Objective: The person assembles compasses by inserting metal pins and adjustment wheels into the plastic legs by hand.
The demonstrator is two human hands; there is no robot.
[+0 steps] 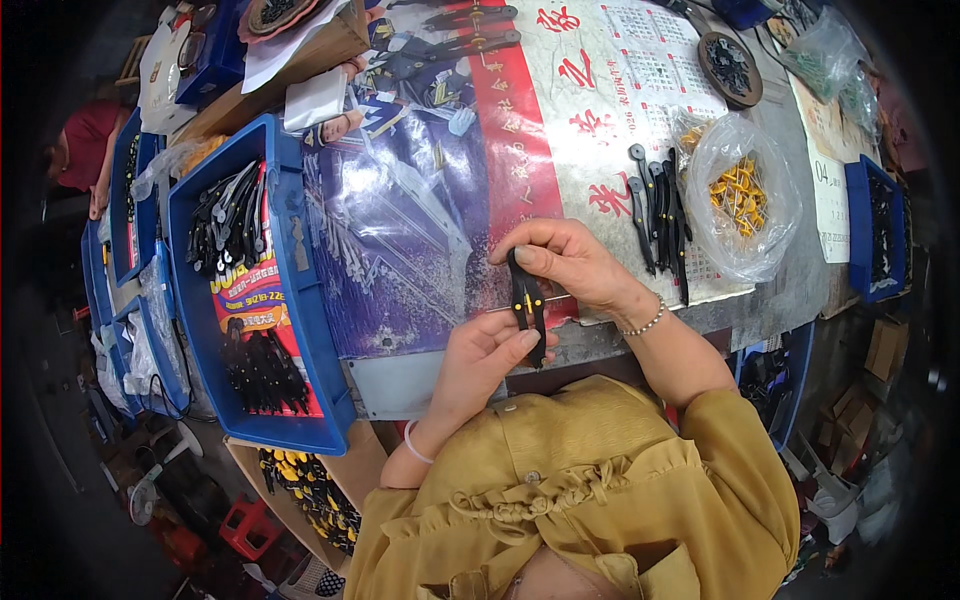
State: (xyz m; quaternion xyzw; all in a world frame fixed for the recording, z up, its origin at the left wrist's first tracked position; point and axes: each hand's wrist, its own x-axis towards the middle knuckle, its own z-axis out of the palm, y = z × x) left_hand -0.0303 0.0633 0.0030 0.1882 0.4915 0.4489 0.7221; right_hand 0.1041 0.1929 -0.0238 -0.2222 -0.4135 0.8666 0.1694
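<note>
1. Blue plastic tray (pixel 300 290), far left, is filled with black tool parts.
2. Clear bag (pixel 745 195), far right, is filled with small yellow pieces.
3. Black parts (pixel 660 210) are lined up beside the bag.
4. Black-and-yellow tool piece (pixel 527 300), near centre, is clamped between left hand (pixel 490 360) and right hand (pixel 570 265); it is judged light, stiff, best pinched at its ends.

Blue bin (pixel 300 300) of black parts, clear bag (pixel 745 195) of yellow pieces, round dark disc (pixel 730 68)
</note>
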